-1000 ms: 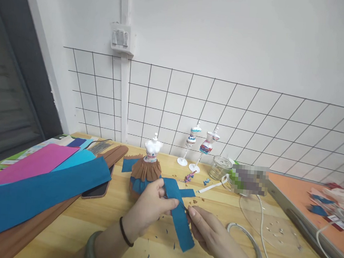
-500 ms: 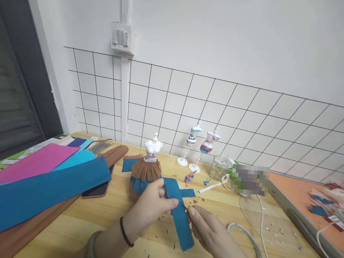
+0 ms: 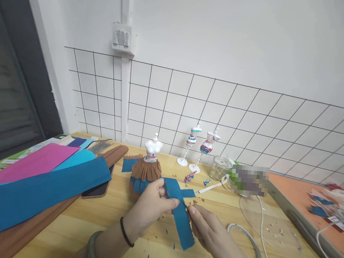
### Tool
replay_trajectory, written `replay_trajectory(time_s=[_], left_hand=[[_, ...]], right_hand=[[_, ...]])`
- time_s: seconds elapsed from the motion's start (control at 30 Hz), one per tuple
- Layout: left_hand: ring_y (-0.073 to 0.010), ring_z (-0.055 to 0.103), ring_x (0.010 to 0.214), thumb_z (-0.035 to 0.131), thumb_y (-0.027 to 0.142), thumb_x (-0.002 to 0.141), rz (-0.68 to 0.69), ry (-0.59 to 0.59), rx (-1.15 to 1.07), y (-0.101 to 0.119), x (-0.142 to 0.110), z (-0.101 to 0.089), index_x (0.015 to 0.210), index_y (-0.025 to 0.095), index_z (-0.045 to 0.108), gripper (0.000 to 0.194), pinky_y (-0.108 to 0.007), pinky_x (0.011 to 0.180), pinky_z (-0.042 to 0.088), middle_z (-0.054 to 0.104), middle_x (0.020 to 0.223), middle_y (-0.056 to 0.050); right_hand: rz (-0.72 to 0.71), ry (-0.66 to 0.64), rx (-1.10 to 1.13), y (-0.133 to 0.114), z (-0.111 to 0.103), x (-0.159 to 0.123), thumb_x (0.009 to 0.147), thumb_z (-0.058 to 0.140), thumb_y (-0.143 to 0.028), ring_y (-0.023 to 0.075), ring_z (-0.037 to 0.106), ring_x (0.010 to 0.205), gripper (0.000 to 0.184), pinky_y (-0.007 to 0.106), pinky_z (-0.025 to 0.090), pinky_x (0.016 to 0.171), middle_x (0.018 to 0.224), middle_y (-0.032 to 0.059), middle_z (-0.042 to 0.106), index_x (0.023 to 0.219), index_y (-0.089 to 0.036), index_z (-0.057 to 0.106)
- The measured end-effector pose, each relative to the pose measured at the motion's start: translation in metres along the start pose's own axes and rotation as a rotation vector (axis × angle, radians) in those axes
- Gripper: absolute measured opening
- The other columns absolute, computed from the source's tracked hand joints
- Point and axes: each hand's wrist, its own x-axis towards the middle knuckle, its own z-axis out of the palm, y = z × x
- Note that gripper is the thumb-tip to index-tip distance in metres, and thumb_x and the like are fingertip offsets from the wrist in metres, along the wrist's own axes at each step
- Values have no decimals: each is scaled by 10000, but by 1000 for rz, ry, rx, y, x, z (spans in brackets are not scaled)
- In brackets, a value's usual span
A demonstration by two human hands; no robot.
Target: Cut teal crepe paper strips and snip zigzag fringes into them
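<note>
My left hand (image 3: 150,205) pinches a blue strip (image 3: 183,224) of cloth or crepe paper between thumb and fingers. The strip slants down to the right, and its right edge looks wavy. At that edge, my right hand (image 3: 207,226) is closed on a thin dark tool (image 3: 187,206), mostly hidden by the fingers; its kind cannot be made out. A second blue piece (image 3: 188,193) lies behind the strip. Just beyond my left hand stands a small white dress form (image 3: 153,148) in a gathered brown-over-blue skirt (image 3: 146,171).
Blue, pink and brown sheets (image 3: 43,190) and a phone (image 3: 96,190) lie left. Two small dress forms (image 3: 208,146) and a clear jar (image 3: 220,168) stand at the back. A tape roll (image 3: 246,242), a white cable (image 3: 263,233) and an orange-topped box (image 3: 292,199) are right.
Both hands and the blue strip stay almost in place. The tip of the dark tool shifts very slightly along the strip's edge.
</note>
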Motion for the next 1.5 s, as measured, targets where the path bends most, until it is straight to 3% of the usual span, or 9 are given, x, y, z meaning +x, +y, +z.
replay_trajectory(time_s=[0.2,0.4,0.83,1.2,1.5], left_hand=[[-184,623,744,661,167,626,-2,29,-52,-2,1,2,899,135,525,306,-289,645,485,672,863,-100],[-208,634,799,680,166,626,1,1,-161,-5,1,2,959,132,515,374,-316,676,502,667,945,-123],[-131,617,650,664,133,613,45,-2,-46,1,1,0,841,137,535,262,-207,551,458,691,803,-67],[-154,617,663,688,174,593,38,-21,-28,3,-1,-2,843,144,556,284,-225,552,446,682,786,-60],[-143,619,657,693,177,612,46,-31,-52,2,0,0,888,136,546,316,-217,556,458,687,792,-63]], right_hand=[[-13,0,89,3,4,6,839,333,-574,97,234,518,406,209,212,438,589,-64,244,665,-209,375],[5,15,72,3,2,4,838,333,-575,97,253,522,404,206,220,444,594,-62,253,677,-209,387],[51,-24,22,-6,-1,-3,803,346,-618,102,299,514,435,204,286,466,571,-62,294,664,-210,408],[71,-17,26,-6,-2,-5,792,377,-617,113,329,534,427,212,313,498,589,-49,338,714,-209,478],[71,-14,26,-8,-2,-5,811,354,-603,106,302,524,420,208,283,475,582,-57,304,672,-213,422]])
